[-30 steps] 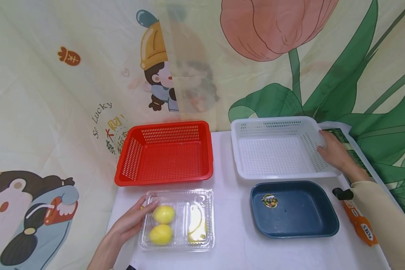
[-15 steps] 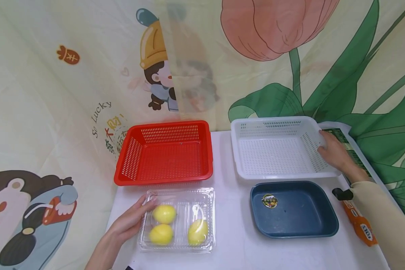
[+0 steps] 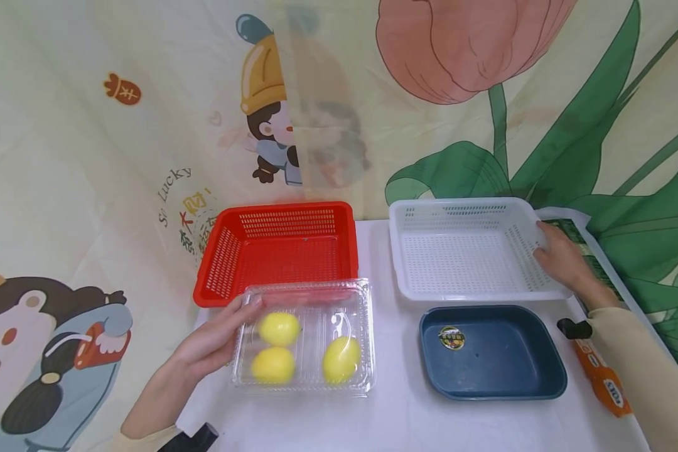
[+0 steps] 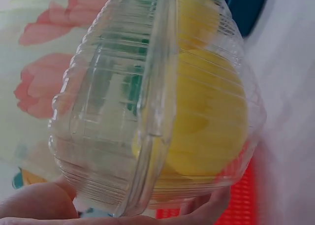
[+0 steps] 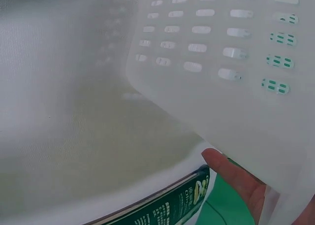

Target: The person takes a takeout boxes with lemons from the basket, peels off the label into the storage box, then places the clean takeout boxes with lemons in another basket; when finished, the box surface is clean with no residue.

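Note:
My left hand [image 3: 217, 336] grips the left side of a clear plastic clamshell box [image 3: 311, 376], thumb on top. Inside are three yellow lemons: two lemons [image 3: 279, 329] on the left and one lemon [image 3: 341, 360] on the right. The box appears lifted off the table and overlaps the red basket's front edge in the head view. In the left wrist view, the closed box [image 4: 108, 151] stands side-on, with fingers [image 4: 211, 208] beneath it. My right hand [image 3: 565, 260] holds the right rim of a white plastic basket [image 3: 457, 295]; the right wrist view shows a finger [image 5: 236, 178] under its rim.
A red plastic basket [image 3: 203, 295] stands behind the clamshell box. A dark blue tray [image 3: 486, 358] sits in front of the white basket. An orange bottle [image 3: 604, 383] with a black cap lies by my right sleeve. A green printed package [image 3: 590, 254] is behind my right hand.
My left hand has raised the clamshell box off the table and moved it slightly towards the red basket. My right hand keeps its hold on the white basket.

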Demonstrator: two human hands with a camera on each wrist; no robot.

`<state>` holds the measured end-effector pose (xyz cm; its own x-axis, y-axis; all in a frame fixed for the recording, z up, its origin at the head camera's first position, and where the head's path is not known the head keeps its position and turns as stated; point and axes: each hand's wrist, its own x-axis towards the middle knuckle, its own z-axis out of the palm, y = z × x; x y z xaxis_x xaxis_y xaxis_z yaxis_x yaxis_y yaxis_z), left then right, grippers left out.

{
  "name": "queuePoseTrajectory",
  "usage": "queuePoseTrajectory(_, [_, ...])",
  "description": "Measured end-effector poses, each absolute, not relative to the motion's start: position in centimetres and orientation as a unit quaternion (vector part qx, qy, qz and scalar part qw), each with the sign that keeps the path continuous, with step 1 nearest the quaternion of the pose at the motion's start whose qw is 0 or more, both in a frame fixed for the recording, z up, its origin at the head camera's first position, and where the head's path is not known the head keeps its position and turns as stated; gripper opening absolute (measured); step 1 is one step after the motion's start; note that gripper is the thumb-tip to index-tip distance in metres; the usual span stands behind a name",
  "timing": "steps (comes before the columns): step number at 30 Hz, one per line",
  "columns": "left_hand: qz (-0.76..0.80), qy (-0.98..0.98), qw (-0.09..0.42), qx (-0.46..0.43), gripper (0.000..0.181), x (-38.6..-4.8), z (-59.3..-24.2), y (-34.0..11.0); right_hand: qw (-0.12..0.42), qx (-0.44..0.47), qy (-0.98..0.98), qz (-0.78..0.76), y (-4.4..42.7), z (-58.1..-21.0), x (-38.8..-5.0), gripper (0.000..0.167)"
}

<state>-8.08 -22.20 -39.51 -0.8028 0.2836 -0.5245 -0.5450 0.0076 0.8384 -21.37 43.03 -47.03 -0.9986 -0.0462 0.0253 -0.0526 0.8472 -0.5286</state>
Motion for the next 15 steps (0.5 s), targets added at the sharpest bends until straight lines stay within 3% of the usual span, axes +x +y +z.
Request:
queuePoseTrajectory(7, [0.712, 0.629, 0.305, -0.061, 0.066, -11.7, -35.9, -19.8, 0.015, 0.025, -0.959, 0.28, 43.1, -47.4, -21.2, 0.063])
queuePoseTrajectory(15, [0.739, 0.596, 0.306, -0.075, 0.066, -15.4, -34.7, -16.2, 0.012, 0.015, -0.959, 0.281, 43.1, -47.6, -20.9, 0.063])
